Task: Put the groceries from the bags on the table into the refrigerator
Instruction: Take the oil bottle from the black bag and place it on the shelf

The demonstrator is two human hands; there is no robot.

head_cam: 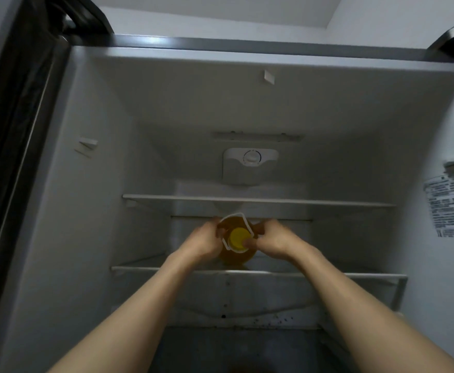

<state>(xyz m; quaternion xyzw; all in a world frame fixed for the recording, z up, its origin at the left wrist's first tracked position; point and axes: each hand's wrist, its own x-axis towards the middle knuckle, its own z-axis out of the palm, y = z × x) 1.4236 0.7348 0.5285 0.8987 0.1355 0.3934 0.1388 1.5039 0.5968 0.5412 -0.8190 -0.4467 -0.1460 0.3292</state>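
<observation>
A bottle of amber oil [236,255] with a yellow cap and a white carry handle stands on the lower glass shelf [328,274] of the open refrigerator [107,184]. My left hand [203,242] grips the bottle's left side. My right hand [270,242] grips its right side, with the thumb lying against the yellow cap. The bottle's lower body is mostly hidden behind my hands and the shelf's front edge.
An upper glass shelf [258,200] runs just above the bottle, under a thermostat dial [251,158] on the back wall. A drawer [247,302] sits below the lower shelf. The dark door edge [13,130] stands at left; a label [450,205] is on the right wall.
</observation>
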